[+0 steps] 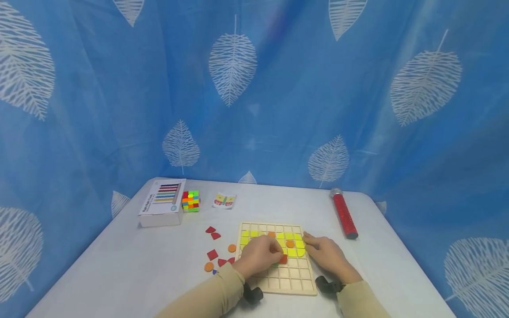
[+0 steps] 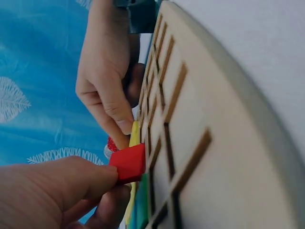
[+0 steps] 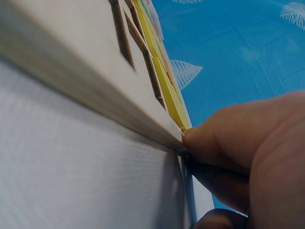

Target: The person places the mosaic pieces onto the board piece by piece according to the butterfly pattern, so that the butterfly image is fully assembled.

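Note:
My left hand (image 1: 259,253) pinches a red square tile (image 2: 128,163) between thumb and fingers, tilted against the grid of a wooden board (image 1: 296,284). Below it in the left wrist view, a green tile (image 2: 142,202) sits in the grid. Yellow tiles (image 1: 291,252) and orange round ones (image 1: 290,244) fill cells in the board's far half, partly covered by the left hand. At the right side, my right hand (image 1: 328,256) holds the board's edge, thumb at the rim by a yellow tile (image 3: 169,98).
Loose red tiles (image 1: 212,254) and orange discs (image 1: 208,266) lie left of the board. Behind stand a white box (image 1: 161,218), a puzzle cube (image 1: 191,202) and a small pattern card (image 1: 224,201). A red tube (image 1: 344,215) lies at the right.

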### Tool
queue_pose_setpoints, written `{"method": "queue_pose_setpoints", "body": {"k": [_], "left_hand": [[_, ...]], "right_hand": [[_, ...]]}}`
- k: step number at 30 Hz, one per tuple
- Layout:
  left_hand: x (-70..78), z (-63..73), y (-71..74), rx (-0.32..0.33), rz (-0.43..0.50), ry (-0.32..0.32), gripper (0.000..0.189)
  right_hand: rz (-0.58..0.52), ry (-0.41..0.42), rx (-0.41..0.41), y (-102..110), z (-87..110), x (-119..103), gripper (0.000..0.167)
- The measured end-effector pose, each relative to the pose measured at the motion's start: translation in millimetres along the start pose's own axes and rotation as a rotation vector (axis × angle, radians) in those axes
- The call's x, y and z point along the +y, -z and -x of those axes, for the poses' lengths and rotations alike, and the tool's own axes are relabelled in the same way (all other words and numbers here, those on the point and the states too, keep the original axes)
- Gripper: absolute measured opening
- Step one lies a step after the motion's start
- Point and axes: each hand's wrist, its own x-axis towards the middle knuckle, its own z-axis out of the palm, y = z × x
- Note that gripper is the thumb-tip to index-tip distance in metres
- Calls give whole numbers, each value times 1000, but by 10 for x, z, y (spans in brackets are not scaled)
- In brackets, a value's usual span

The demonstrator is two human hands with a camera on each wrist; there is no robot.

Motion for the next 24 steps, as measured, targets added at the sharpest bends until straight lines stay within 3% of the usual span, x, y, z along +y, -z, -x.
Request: {"method": "queue_pose_setpoints", "body": {"k": [5,12,17,20,24], "left_hand": [[-3,12,-20,10,-42,-23,3],[-5,21,-27,6,-152,-115,4],[-35,33,-9,32,-174,-112,4],[-97,80,125,67,-151,-58,5],[-272,220,480,97,-97,46,11]], "right_hand": [[-2,2,-1,-9,-1,-7,47],[7,10,4,2,14,-9,45],[11,5,1,-2,14,-2,45],[7,-8,0,-1,11,0,47],[1,-11,-3,5,16,5,48]]}}
